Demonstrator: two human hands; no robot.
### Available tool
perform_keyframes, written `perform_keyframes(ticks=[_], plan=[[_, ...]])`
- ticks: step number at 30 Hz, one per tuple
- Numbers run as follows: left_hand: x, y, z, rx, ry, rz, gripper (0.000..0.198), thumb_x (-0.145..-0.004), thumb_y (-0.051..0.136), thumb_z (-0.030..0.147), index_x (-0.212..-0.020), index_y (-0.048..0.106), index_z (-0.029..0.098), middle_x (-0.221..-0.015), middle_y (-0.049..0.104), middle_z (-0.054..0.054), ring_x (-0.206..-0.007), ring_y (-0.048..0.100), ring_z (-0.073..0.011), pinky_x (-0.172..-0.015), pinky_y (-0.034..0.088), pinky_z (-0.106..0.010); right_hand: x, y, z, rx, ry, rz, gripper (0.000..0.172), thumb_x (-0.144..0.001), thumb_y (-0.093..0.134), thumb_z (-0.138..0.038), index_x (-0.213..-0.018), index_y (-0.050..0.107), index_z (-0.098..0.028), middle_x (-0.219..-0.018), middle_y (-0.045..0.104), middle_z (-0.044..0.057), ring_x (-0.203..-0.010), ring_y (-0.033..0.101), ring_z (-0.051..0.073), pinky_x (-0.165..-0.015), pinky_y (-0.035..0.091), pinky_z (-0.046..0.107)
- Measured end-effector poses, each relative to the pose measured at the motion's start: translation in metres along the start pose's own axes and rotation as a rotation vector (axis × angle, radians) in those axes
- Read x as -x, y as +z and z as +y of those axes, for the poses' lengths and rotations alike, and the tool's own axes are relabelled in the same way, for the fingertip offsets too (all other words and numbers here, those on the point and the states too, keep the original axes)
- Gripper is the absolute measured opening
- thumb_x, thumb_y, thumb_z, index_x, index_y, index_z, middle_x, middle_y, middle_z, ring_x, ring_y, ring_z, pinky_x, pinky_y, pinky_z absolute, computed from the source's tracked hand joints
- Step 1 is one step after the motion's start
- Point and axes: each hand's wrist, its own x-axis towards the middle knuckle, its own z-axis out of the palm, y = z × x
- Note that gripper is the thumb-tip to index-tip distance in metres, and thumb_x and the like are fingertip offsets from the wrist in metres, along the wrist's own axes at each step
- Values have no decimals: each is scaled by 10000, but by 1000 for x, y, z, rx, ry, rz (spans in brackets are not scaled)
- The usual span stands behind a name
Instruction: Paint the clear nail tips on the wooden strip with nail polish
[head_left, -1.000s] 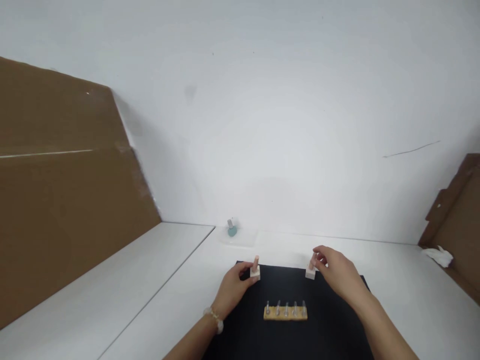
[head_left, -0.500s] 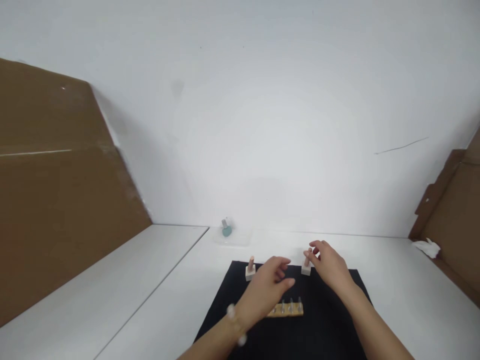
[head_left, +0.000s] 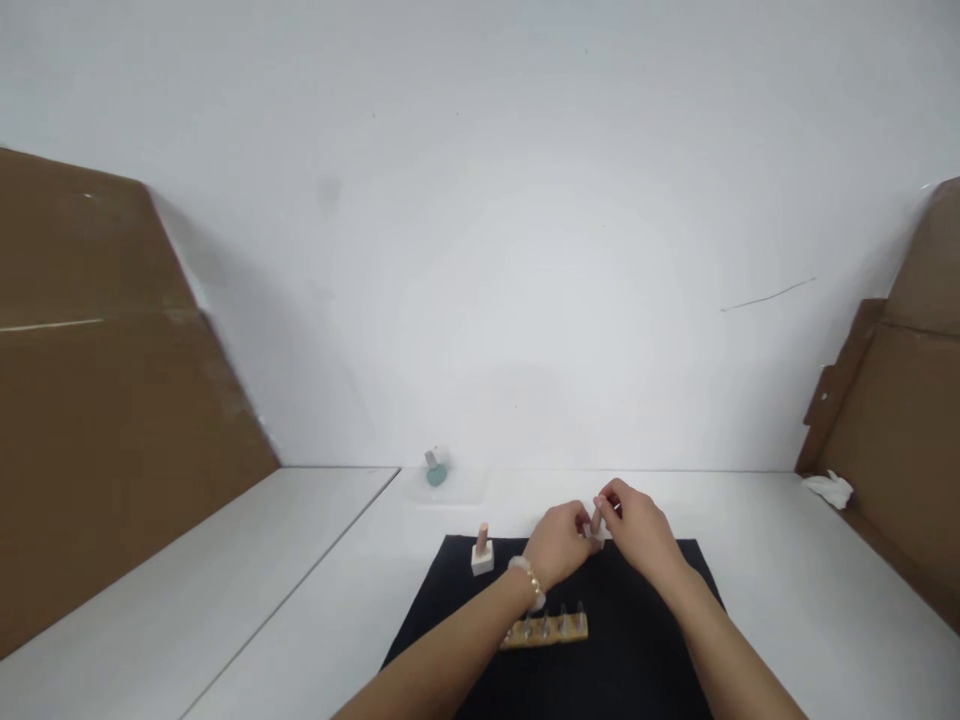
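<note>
Together, left hand (head_left: 559,542) and right hand (head_left: 636,530) hold a small bottle (head_left: 596,527).

mat (head_left: 637,660): black
held bottle (head_left: 596,524): white, pink cap
lone bottle (head_left: 482,553): white, pink cap
far bottle (head_left: 435,470): teal
rack (head_left: 545,631): tan

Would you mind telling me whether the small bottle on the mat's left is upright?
Upright: the bottle stands on its base, cap pointing up.

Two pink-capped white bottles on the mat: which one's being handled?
The right-hand pink-capped white square bottle, gripped between left hand and right hand. Its twin stands alone, untouched, at the far-left corner of the black mat.
</note>
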Motion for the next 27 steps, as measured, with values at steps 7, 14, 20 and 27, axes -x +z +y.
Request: perform_keyframes(ticks=[7, 14, 20, 27], plan=[[31, -42, 19, 226, 136, 245, 147, -891, 625, 309, -1016, 635, 233, -941, 753, -12, -902, 752, -232, -856, 573, -368, 18, -18, -34, -330, -196, 208, 221, -1081, 453, -412, -1015, 556, -227, -917, 790, 22, -734, 707, 149, -720, 573, 272], [71, -63, 36, 421, 193, 384, 263, -773, 741, 313, -1030, 726, 257, -1036, 785, -32, -946, 752, -262, -897, 581, -419, 45, -28, -62, -438, -318, 306, 154, -1003, 573, -374, -1010, 629, -231, -964, 759, 45, -715, 678, 160, -579, 519, 243], [86, -69, 40, 246, 267, 433, 276, -820, 699, 174, -1072, 686, 285, -1089, 763, -14, -1012, 731, -261, -918, 550, -431, 59, -35, -69, -322, -412, 440, 208, -1004, 594, -324, -1189, 670, -268, -979, 792, 19, -646, 682, 147, -454, 516, 200], [81, -83, 40, 290, 280, 309, 234, -842, 666, 147, -1020, 675, 299, -1060, 745, 24, -999, 720, -225, -878, 523, -364, 64, -25, -70, -211, -435, 602, 102, -1013, 600, -312, -1014, 701, -301, -912, 787, -34, -609, 689, 137, -586, 567, 218]])
